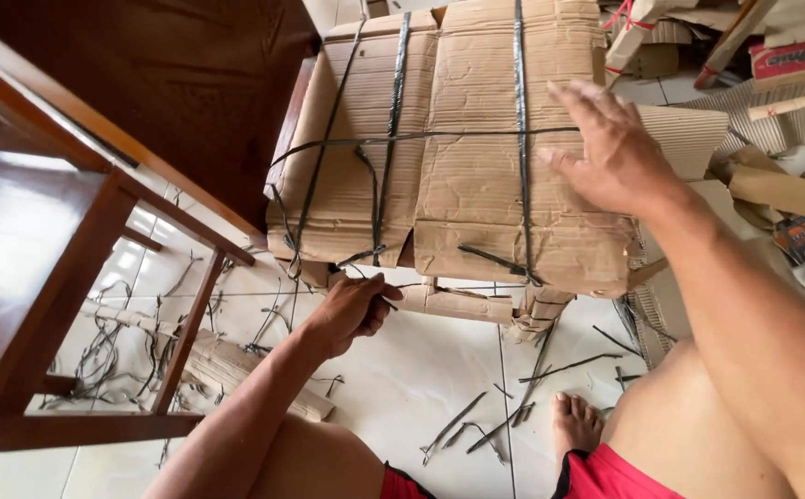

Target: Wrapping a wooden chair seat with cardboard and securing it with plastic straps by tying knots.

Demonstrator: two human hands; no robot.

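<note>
A big bundle of flattened brown cardboard [458, 157] stands in front of me, bound with several black plastic straps [520, 139]. My right hand [610, 148] lies flat and spread on the bundle's right side, pressing on it. My left hand [352, 310] is closed around the loose end of a black strap [365, 268] under the bundle's lower front edge. My bare knees and one foot [575, 423] show at the bottom.
A dark wooden table frame [70, 277] fills the left. Cut strap pieces [463, 425] and a cardboard scrap [227, 370] litter the white tiled floor. More loose cardboard [772, 176] is piled at the right and back.
</note>
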